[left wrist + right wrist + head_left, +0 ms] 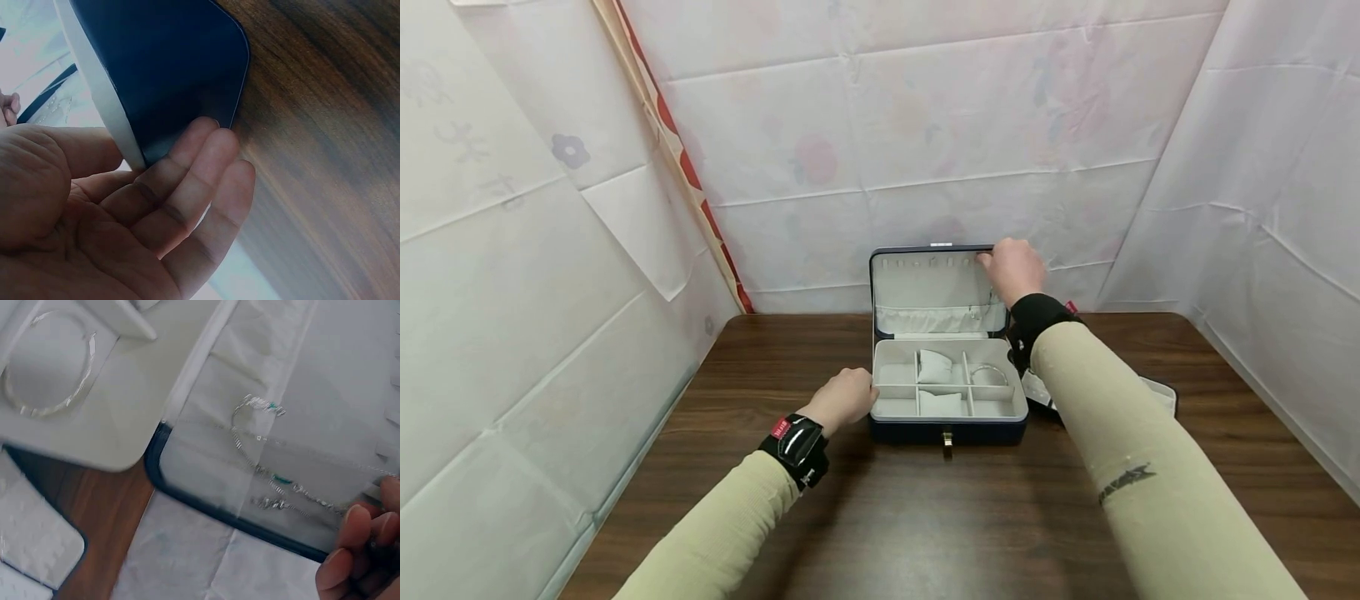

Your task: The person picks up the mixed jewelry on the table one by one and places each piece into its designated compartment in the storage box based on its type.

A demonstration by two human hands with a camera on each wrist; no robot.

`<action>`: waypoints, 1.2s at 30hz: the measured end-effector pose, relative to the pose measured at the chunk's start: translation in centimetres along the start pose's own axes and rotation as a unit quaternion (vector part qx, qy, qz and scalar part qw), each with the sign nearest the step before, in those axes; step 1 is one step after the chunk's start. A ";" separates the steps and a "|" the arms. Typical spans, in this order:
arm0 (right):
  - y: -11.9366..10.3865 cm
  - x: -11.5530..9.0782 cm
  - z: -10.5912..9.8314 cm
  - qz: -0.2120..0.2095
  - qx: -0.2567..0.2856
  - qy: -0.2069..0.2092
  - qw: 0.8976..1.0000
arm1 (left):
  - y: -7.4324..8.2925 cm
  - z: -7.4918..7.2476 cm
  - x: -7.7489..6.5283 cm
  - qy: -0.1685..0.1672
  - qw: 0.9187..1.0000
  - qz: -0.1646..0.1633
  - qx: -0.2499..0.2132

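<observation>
A dark blue jewelry box [985, 432] with a pale, divided interior stands on the table, its lid [917, 279] raised. My left hand [844, 395] holds the left side of the box, thumb at the pale rim and fingertips against the blue wall [169, 56]. My right hand [1017, 271] grips the lid's top right corner, fingers curled at its edge. Silver chains [272, 472] with small green pieces hang inside the lid, running up toward these fingers. A bangle [53, 409] lies in the back right compartment, and white cushions [935, 367] fill the middle ones.
To the right of the box, partly behind my right forearm, lies a pale tray with dark edges [1161, 396]. The brown wooden table [925, 517] meets white patterned sheets [820, 108] at the back and both sides. A gold clasp [947, 439] hangs at the box front.
</observation>
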State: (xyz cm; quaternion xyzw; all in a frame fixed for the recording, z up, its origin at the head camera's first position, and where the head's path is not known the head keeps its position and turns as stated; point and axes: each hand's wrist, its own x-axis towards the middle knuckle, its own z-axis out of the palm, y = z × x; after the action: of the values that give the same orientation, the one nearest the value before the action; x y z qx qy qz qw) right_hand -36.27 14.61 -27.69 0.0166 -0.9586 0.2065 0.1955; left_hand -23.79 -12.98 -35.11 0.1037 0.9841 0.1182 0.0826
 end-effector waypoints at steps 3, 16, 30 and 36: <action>-0.2 0.0 -0.3 0.044 0.034 -0.020 0.998 | 0.0 0.1 0.0 -0.003 1.000 -0.002 -0.001; -0.3 0.2 -1.0 0.131 0.132 -0.073 0.980 | 0.0 0.1 0.1 0.001 1.000 -0.002 0.000; 0.4 0.0 -1.6 0.181 0.301 -0.136 0.926 | 0.1 0.3 0.0 0.007 1.000 0.008 -0.003; 0.8 0.0 -1.5 0.195 0.362 -0.143 0.900 | 0.2 0.2 0.0 0.004 1.000 0.006 -0.003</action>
State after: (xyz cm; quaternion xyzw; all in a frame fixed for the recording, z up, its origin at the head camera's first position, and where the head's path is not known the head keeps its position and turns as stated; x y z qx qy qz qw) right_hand -35.82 15.96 -26.69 -0.0718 -0.8193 0.5687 -0.0077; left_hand -23.69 -12.70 -35.27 0.1092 0.9833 0.1224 0.0784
